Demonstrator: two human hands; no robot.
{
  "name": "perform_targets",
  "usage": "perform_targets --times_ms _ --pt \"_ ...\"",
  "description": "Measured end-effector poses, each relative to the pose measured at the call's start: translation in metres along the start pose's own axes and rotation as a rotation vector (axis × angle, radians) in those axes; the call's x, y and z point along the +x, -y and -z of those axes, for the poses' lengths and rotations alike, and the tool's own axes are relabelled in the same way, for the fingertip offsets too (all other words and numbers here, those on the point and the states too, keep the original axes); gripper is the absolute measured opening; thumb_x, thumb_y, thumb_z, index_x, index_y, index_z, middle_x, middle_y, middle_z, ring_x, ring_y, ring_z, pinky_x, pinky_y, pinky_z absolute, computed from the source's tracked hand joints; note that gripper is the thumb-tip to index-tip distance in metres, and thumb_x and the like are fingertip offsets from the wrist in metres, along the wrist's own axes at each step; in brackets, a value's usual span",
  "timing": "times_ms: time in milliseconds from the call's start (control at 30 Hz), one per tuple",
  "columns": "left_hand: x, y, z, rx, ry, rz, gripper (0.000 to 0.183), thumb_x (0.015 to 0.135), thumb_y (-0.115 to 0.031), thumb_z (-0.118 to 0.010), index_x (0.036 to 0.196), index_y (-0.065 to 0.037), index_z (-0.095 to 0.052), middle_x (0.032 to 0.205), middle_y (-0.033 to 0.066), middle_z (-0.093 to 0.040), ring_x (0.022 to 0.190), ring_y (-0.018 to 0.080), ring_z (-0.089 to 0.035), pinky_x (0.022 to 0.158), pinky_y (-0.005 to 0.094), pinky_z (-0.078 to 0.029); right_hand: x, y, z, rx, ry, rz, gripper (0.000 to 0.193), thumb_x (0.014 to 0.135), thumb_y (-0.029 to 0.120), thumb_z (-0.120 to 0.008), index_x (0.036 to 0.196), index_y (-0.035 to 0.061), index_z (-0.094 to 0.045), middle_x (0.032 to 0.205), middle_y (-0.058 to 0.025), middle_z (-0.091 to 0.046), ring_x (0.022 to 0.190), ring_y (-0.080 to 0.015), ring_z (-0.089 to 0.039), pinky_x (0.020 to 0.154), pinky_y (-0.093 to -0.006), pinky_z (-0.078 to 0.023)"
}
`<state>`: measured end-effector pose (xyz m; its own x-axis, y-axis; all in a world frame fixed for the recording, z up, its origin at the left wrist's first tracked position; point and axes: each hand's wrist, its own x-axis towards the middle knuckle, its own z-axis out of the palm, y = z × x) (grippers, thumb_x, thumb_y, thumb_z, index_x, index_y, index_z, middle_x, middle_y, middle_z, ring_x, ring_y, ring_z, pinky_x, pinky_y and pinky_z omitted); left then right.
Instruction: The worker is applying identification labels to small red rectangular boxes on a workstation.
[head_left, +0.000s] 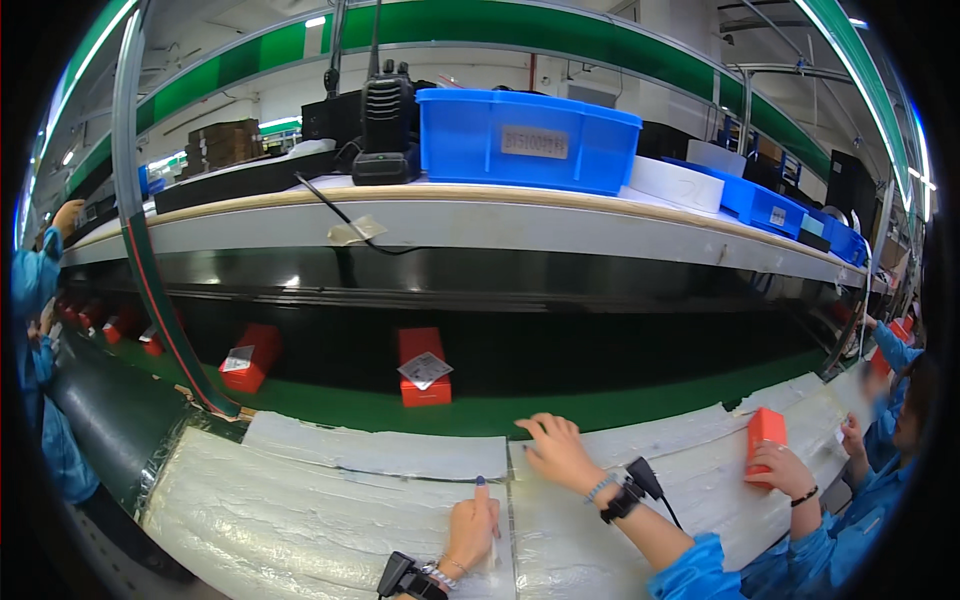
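Note:
My left hand [472, 530] is low over the padded, film-covered worktop [330, 520], its index finger stretched forward with a dark blue tip. The other fingers are partly curled, and I see nothing held. To its right and farther forward, my right hand [562, 452] reaches with fingers spread and nothing in them, near the worktop's far edge. Both wrists carry dark strapped devices. Beyond the hands, a red box [423, 350] with a white label rests on the green conveyor belt [330, 395]. Another labelled red box [250, 358] lies farther left.
At right, a co-worker's hand [783, 470] holds a red box [767, 432] upon the worktop. Another person's blue sleeve [38, 270] shows at left. Above the belt, a shelf [480, 215] carries a blue bin [530, 140] and a walkie-talkie [387, 125]. A metal post [128, 130] stands left.

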<state>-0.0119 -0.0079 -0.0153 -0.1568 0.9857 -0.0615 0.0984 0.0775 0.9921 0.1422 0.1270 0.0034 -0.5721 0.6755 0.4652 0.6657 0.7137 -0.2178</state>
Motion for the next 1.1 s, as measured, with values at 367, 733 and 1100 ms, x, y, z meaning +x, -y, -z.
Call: perform_targets --times_ms 367,733,1100 --pt "0.001 0.005 -0.004 -0.026 -0.171 -0.115 0.071 0.099 -0.047 -0.018 0.049 -0.004 -0.04 0.045 0.004 -0.034 0.046 0.0168 -0.034 0.05 0.0315 -0.03 0.153 0.073 -0.103 -0.078 -0.003 -0.281 0.068 0.075 0.053 -0.062 0.122 0.0048 -0.052 0.121 -0.0193 -0.051 0.106 -0.0378 -0.05 0.082 -0.0554 -0.043" --pt "0.001 -0.008 0.007 -0.011 -0.138 -0.097 0.07 0.099 -0.047 -0.019 0.051 -0.003 -0.046 0.047 0.0048 -0.039 0.047 0.0174 -0.039 0.051 0.0313 -0.031 0.103 0.043 -0.054 -0.06 -0.208 -0.244 0.061 0.067 0.049 -0.065 0.108 0.0031 -0.058 0.108 -0.0157 -0.056 0.096 -0.036 -0.052 0.079 -0.0447 -0.044" --pt "-0.004 -0.015 0.0 -0.012 -0.119 -0.137 0.07 0.099 -0.048 -0.021 0.052 -0.004 -0.048 0.047 0.0002 -0.033 0.048 0.0109 -0.034 0.049 0.0272 -0.026 -0.109 0.083 0.069 -0.117 -0.193 -0.237 0.069 0.062 0.041 -0.076 0.114 0.0012 -0.055 0.121 -0.0214 -0.05 0.093 -0.0364 -0.051 0.079 -0.0434 -0.045"
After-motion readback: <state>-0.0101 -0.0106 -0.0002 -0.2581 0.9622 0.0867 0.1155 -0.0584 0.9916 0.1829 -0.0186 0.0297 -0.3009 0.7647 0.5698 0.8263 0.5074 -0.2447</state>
